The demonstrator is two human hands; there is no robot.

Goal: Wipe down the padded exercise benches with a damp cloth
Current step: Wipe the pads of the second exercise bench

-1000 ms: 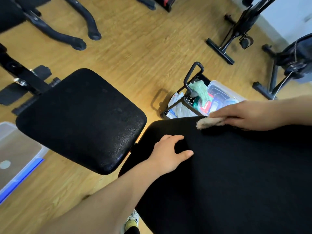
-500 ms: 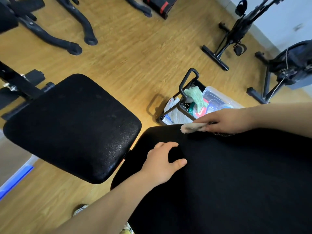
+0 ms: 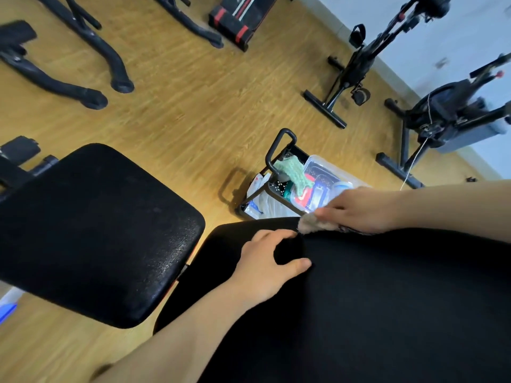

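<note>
Wood-plank floor. Black wire cart with loop handle stands on it; inside: green knitted cloth, clear plastic container, white bag. Two exercise bikes along the pale wall, right. Black-and-red machine top centre. Curved black frame legs top left.

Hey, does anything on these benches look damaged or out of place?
Nothing is spilled or askew. The seat pad shows pale speckling near its right edge, either moisture or wear; I cannot tell which.
</note>
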